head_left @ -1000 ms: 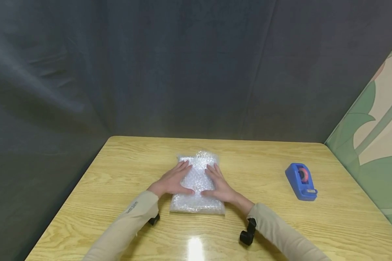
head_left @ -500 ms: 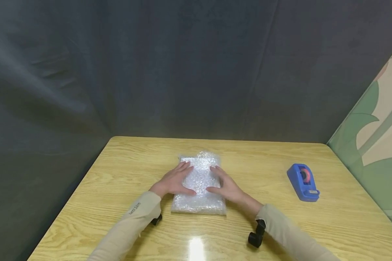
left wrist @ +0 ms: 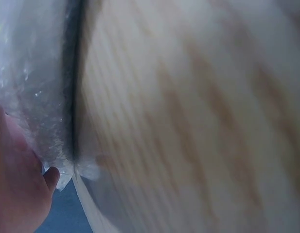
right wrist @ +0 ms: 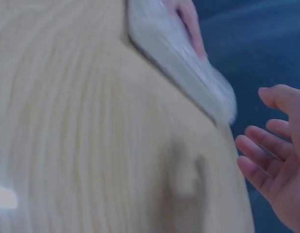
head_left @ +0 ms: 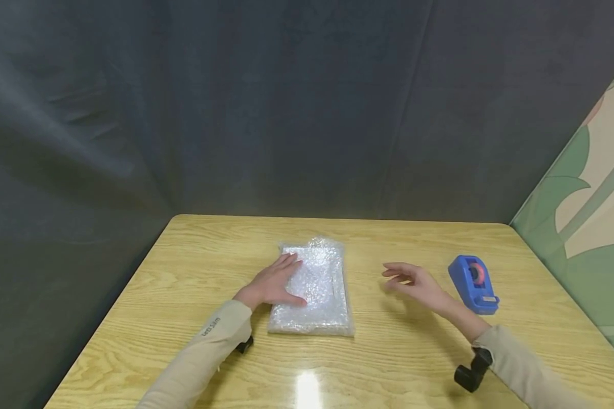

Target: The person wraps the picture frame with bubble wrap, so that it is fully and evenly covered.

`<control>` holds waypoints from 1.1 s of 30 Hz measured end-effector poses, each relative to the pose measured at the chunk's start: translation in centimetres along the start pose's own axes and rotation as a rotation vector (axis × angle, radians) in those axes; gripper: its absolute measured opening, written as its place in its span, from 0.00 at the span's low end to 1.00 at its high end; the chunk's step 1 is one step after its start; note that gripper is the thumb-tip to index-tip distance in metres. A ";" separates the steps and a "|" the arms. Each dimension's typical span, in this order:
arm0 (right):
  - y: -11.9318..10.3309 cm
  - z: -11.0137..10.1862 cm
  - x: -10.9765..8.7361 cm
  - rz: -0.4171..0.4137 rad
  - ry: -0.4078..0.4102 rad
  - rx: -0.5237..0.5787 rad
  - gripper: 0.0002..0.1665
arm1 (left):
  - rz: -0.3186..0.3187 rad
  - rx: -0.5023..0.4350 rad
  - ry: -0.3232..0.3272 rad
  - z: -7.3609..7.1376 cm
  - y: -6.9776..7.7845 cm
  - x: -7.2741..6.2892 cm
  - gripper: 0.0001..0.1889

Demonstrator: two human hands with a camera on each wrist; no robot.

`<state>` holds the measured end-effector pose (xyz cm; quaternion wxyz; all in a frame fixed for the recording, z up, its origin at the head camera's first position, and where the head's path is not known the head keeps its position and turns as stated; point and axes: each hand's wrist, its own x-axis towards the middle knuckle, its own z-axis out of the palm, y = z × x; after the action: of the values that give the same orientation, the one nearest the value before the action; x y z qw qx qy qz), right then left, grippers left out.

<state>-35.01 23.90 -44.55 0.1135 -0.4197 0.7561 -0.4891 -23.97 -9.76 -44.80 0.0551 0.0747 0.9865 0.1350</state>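
A flat rectangular bubble-wrapped package lies near the middle of the wooden table. My left hand rests on its left side, fingers spread and straight, thumb toward the package's middle. In the left wrist view the bubble wrap bulges along the package's edge beside the hand. My right hand is in the air over the table between the package and a blue tape dispenser, its fingers loosely bent and holding nothing. In the right wrist view its palm shows bare.
The dispenser, with a pink-red roll of tape, stands on the right part of the table. A dark curtain hangs behind and to the left. A leaf-patterned panel borders the right side.
My right hand has lifted off the package and moved right, toward the tape dispenser. The left hand stays in place on the bubble wrap.
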 end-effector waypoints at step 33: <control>5.3 -11.9 -10.2 0.313 0.228 -0.378 0.19 | 0.005 -0.002 -0.007 -0.1 -0.1 0.1 0.55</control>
<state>-38.36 40.05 -45.49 0.0214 -0.2536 0.8977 -0.3598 -24.11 -9.86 -44.78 0.0581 0.0777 0.9860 0.1359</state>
